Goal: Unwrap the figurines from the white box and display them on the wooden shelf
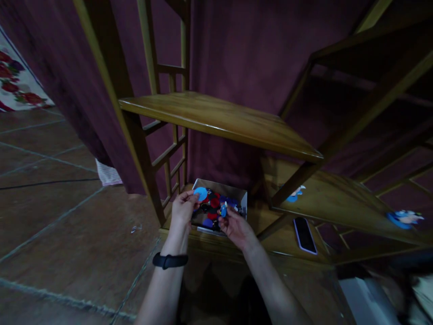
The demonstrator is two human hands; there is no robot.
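The left hand (pixel 182 208) pinches a flat, round, light-blue disc (pixel 201 194) by its near edge, between thumb and fingers. The right hand (pixel 237 228) grips a small blue figure with yellow and white parts (pixel 223 210) in its fingertips; its finer details are too small to tell. Both pieces are over an open white cardboard box (pixel 244 201), the disc toward its left side and the figure toward its right. Inside lie jumbled small red, dark, purple and blue pieces (pixel 214 203).

The box sits at the left end of a low brown wooden shelf (pixel 279 246), its near wall just beside the shelf's front edge. Toward that shelf's right end, near the front edge, lies a dark-screened phone in a lilac case (pixel 305 235). On a higher wooden shelf at the right (pixel 333 198) stand two pale figures on light-blue bases (pixel 405 218), well apart; a post partly hides the left one. A black band (pixel 170 261) circles the left wrist.
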